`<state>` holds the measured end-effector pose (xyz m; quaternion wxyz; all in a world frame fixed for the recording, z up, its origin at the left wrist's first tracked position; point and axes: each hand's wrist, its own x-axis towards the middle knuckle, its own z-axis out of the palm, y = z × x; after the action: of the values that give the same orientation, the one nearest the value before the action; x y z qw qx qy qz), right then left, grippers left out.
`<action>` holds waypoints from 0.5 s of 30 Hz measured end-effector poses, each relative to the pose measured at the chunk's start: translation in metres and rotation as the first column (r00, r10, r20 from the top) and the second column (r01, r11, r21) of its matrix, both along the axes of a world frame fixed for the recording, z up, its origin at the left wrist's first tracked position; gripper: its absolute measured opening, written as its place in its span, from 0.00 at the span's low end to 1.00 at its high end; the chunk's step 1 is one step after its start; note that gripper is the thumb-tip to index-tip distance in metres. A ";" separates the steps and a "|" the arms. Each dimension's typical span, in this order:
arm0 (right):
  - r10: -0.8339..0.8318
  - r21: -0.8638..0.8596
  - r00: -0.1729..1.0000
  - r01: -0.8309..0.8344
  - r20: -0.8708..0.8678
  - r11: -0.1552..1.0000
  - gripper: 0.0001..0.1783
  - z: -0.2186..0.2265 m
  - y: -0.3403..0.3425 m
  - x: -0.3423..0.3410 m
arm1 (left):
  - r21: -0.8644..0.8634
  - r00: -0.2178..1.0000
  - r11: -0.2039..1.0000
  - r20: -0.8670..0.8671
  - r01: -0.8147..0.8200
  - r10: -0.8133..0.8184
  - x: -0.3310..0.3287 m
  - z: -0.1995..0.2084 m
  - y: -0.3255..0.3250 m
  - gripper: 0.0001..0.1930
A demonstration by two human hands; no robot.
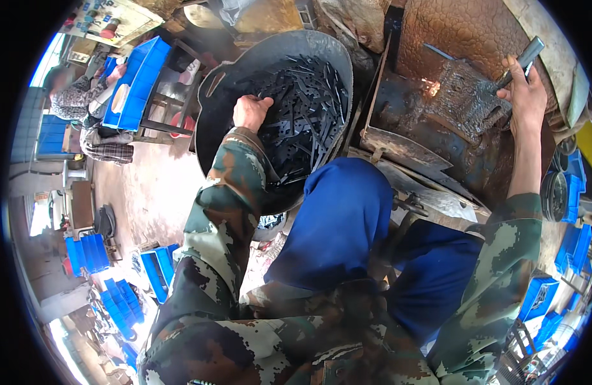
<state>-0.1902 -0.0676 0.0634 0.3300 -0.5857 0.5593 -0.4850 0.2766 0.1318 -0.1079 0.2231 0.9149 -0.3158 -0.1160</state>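
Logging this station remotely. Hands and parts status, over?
Left hand over dark strips in black tub, grip unclear. Right hand gripping grey cylindrical handle. Knee close beside tub.

Green, brown and cream camouflage patterns the sleeves (225,205) against bright blue trousers (334,218). Black strips (302,115) show in a charcoal-grey tub (208,128); mottled rust-brown marks the tray (398,144), dull grey the tool (532,50). Bins (132,83) are vivid blue, the floor (126,199) pinkish beige, a co-worker's top (71,99) grey-and-white patterned.
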 end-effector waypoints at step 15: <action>-0.006 -0.004 1.000 0.005 -0.022 1.000 0.20 -0.001 -0.002 -0.002 | -0.023 0.999 0.999 -0.013 0.048 -0.048 0.000 0.000 0.001 0.23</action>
<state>-0.1918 -0.0692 0.0623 0.3213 -0.5902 0.5637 -0.4803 0.2762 0.1332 -0.1084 0.2327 0.9037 -0.3375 -0.1237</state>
